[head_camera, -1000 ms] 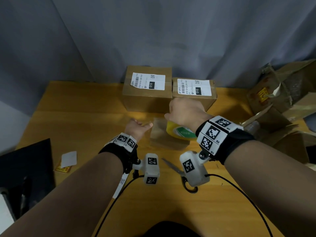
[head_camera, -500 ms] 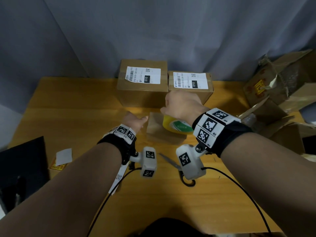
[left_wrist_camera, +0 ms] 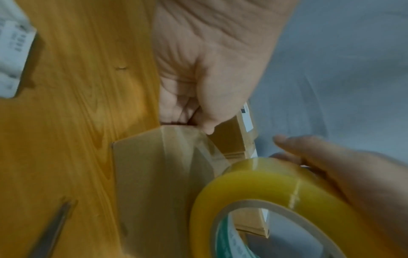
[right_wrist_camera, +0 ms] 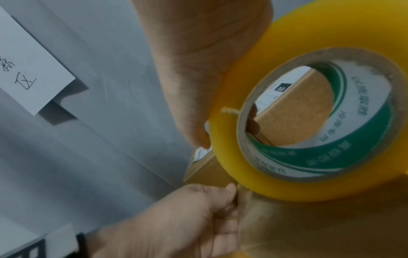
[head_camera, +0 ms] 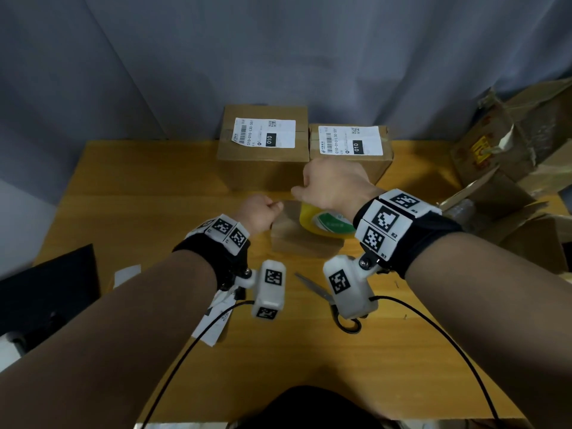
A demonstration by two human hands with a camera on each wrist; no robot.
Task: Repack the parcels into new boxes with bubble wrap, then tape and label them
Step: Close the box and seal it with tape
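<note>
A small plain cardboard box (head_camera: pixel 305 241) (left_wrist_camera: pixel 152 183) lies in the middle of the wooden table (head_camera: pixel 130 187). My right hand (head_camera: pixel 332 182) (right_wrist_camera: pixel 198 73) grips a yellow tape roll (head_camera: pixel 325 222) (left_wrist_camera: pixel 276 188) (right_wrist_camera: pixel 243 178) above the box's right part. My left hand (head_camera: pixel 258 212) (left_wrist_camera: pixel 205 73) (right_wrist_camera: pixel 187 209) pinches the free tape end (left_wrist_camera: pixel 194 139) at the box's left edge. A clear strip of tape stretches from the roll over the box top. Two sealed boxes with white labels (head_camera: pixel 263 153) (head_camera: pixel 351 150) stand behind.
Scissors (head_camera: pixel 325 300) (left_wrist_camera: pixel 50 232) lie on the table near the front, under my right wrist. Paper slips (head_camera: pixel 125 274) and a black object (head_camera: pixel 46 298) are at the left. Opened old cartons (head_camera: pixel 510 168) pile up at the right edge.
My left hand has curled from flat beside the box into a pinch on the tape end. The right hand and roll have stayed over the box.
</note>
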